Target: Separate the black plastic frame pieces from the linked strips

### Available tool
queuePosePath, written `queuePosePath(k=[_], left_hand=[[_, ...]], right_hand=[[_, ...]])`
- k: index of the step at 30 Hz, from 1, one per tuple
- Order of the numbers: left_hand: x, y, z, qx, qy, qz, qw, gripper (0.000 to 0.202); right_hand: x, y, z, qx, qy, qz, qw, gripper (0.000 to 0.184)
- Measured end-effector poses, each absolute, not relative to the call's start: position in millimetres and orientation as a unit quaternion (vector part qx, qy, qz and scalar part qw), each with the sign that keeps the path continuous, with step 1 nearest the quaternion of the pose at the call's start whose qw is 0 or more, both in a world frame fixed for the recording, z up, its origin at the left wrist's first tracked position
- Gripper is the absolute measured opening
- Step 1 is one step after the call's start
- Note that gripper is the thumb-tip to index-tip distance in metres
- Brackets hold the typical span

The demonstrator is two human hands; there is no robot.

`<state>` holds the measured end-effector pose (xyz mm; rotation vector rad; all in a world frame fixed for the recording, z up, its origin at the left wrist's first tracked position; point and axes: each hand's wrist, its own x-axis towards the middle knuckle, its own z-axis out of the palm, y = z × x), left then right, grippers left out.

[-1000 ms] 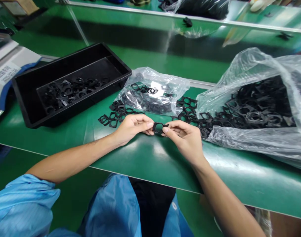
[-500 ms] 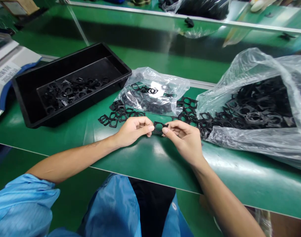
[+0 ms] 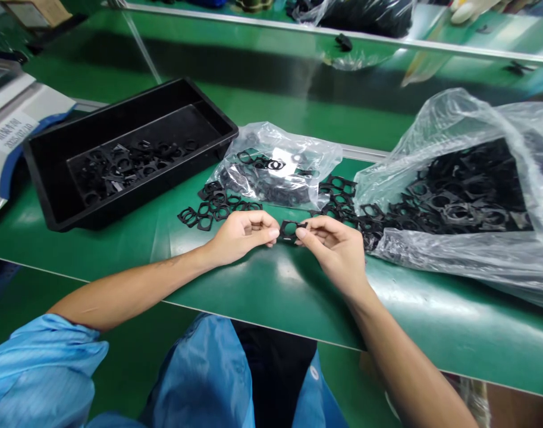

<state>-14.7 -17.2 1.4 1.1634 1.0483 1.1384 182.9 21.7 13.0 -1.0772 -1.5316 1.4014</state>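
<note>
A small black plastic frame with a round hole (image 3: 284, 230) is held upright just above the table between my hands. The thumb and fingers of my right hand (image 3: 336, 246) pinch its right edge. Close by its left edge is my left hand (image 3: 244, 236), thumb and fingertips pressed together. What those fingers hold, if anything, is too small to make out. Behind my left hand lies a loose group of similar black frames (image 3: 213, 202). More of these black frames (image 3: 338, 199) are heaped behind my right hand.
A black tray (image 3: 141, 190) with black parts stands at left. A clear bag (image 3: 248, 139) of parts lies in the middle. A larger open plastic bag (image 3: 454, 255) spills black frames at right. A labelled white and blue machine (image 3: 34, 113) stands far left on the green table (image 3: 253, 297).
My right hand has shifted slightly right with the black frame, opening a small space by my left fingertips. My left hand has barely moved.
</note>
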Motion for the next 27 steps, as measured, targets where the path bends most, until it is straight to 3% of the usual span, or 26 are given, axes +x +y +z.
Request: queuePosePath(k=[27], left_hand=[[-12.9,-21.0,2.3,0.518,0.47,0.479,0.53,0.02]], right_hand=[[184.6,21.8,14.2,-0.427,-0.657,0.494,0.377,0.023]])
